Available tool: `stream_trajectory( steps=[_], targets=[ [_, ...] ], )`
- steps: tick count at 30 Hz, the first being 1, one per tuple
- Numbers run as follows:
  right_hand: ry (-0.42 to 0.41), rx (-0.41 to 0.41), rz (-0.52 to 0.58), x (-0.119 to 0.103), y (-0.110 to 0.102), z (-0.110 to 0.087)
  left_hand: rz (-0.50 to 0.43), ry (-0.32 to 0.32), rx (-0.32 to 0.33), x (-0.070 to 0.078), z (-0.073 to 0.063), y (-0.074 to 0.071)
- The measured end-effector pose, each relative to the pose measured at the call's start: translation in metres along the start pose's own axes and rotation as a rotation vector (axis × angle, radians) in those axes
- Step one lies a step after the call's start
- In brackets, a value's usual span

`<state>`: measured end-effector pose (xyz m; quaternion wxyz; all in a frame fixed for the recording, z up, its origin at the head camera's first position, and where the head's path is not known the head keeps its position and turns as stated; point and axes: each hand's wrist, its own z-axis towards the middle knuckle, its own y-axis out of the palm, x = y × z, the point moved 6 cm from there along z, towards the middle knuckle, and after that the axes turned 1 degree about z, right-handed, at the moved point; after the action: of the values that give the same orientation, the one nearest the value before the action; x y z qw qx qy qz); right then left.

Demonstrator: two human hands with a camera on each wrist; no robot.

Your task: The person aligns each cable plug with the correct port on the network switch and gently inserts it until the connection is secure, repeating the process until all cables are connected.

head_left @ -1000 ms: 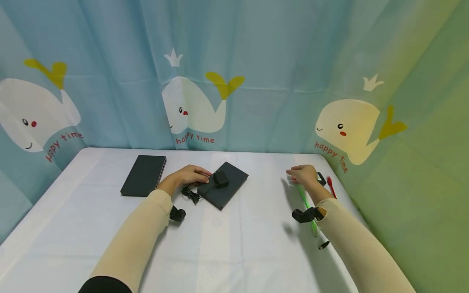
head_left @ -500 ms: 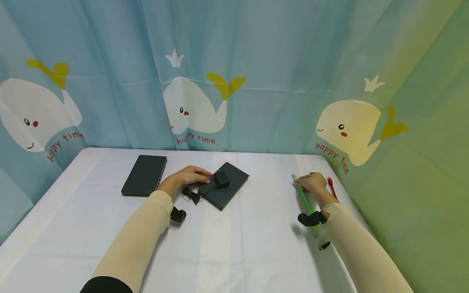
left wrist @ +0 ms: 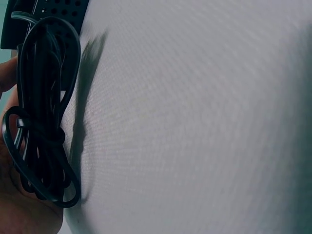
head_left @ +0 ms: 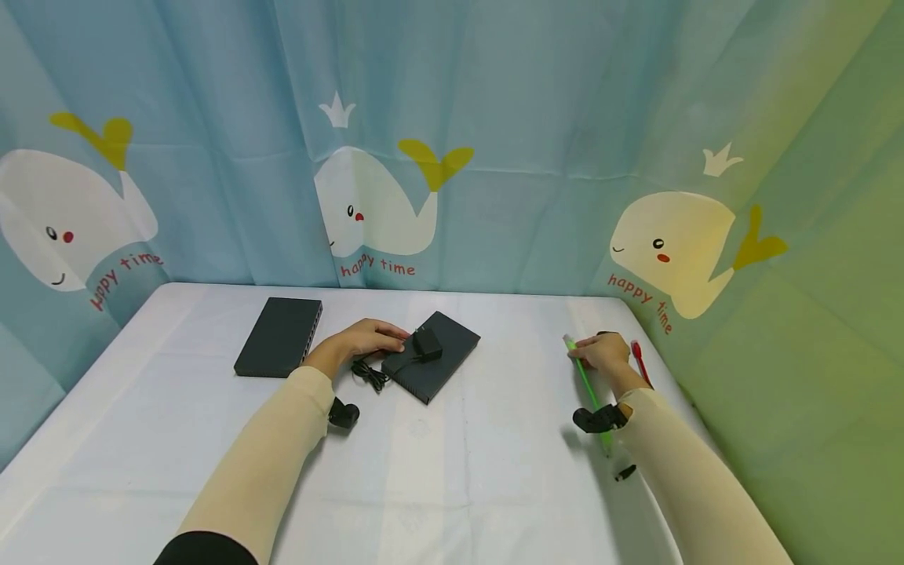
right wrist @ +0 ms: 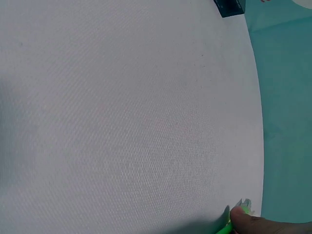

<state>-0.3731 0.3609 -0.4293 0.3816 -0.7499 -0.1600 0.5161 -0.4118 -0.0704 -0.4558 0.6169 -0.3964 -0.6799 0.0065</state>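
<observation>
In the head view my left hand (head_left: pixel 360 337) lies at the left corner of a flat black box (head_left: pixel 441 380), its fingertips beside a black power adapter (head_left: pixel 427 344) that appears over the box top. The adapter's bundled black cord (left wrist: pixel 44 112) lies in front of the palm in the left wrist view. It hides most of the fingers, so their grip cannot be made out. My right hand (head_left: pixel 606 353) pinches a green cable (head_left: pixel 588 384) just below its clear plug, near the table's right side. The thumb and plug show at the lower right of the right wrist view.
A larger black box (head_left: pixel 278 337) with a perforated side lies left of my left hand. A red cable-like item (head_left: pixel 639 361) lies beyond my right hand. A small black piece (head_left: pixel 625 472) is beside my right forearm. A whale-print curtain (head_left: pixel 523 196) closes off the back.
My right hand has shifted slightly to the right and toward me, and the green cable's clear end now shows beyond its fingertips. My left hand, the adapter and both boxes have stayed put.
</observation>
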Motion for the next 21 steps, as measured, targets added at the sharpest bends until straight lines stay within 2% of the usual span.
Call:
stream_trajectory(
  steps=[4,10,21],
  targets=[
    [0.007,-0.020,0.018,0.0013,0.0019,0.0017,-0.004,-0.005,0.005,-0.0011,0.0008,0.0001],
    [0.037,-0.053,0.106,0.0054,0.0051,0.0066,-0.032,-0.014,-0.001,-0.0027,0.0010,0.0003],
    [-0.015,-0.069,0.058,-0.0011,-0.0005,-0.0032,-0.054,-0.025,-0.001,-0.0015,-0.0004,-0.0007]
  ],
)
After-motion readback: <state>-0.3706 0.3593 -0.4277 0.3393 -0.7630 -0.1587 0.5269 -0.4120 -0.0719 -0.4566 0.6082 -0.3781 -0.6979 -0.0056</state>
